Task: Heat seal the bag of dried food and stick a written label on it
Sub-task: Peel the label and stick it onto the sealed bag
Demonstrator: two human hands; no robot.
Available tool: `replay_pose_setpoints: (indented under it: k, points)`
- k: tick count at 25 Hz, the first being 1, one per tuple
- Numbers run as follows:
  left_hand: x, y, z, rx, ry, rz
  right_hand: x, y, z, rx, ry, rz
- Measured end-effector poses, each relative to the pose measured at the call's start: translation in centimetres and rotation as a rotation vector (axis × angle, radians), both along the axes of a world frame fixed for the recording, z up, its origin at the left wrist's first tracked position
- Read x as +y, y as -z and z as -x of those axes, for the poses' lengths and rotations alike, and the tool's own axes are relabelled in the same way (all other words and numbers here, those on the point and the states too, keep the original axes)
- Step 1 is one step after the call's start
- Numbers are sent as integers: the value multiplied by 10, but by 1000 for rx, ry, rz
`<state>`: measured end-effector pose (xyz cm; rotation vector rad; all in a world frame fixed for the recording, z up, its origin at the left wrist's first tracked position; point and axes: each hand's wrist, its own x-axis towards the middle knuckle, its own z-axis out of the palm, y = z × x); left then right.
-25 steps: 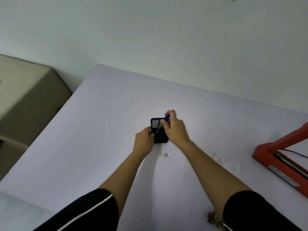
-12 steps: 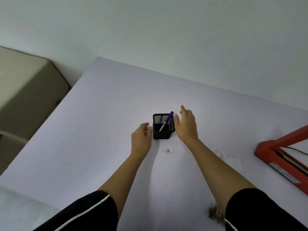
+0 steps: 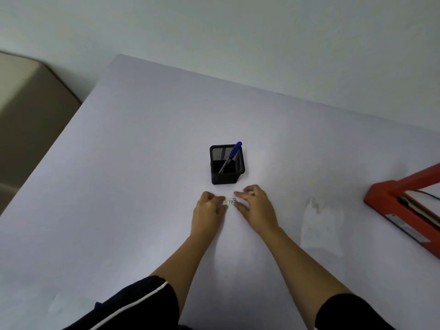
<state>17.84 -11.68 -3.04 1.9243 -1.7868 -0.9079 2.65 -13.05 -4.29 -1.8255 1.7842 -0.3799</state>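
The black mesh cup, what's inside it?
One blue-capped pen leans inside the black mesh cup, its cap poking above the rim. Its tip and the cup's bottom are too dark to see, so anything small down there stays hidden.

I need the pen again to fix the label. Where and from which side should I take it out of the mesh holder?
Take the pen by its blue cap end, which sticks out above the holder's far right corner. Come from above with the right hand, a fingertip grip, and draw along its lean; the tip sits low inside.
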Motion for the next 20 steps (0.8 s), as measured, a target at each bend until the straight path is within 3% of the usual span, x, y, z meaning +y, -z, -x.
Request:
replay_pose_setpoints:
  k: [5, 10, 16, 20]
  points:
    - [2, 1, 9, 58, -85, 20, 0, -1, -2, -112, 32, -1]
    - [-5, -23, -1, 247, -124, -63, 2, -32, -5, -480, 232, -217]
    - [-3, -60, -13, 289, -85, 157, 8, -77, -10, -772, 330, -223]
    - [3, -67, -8, 311, -82, 263, 9, -92, -10, -861, 352, -244]
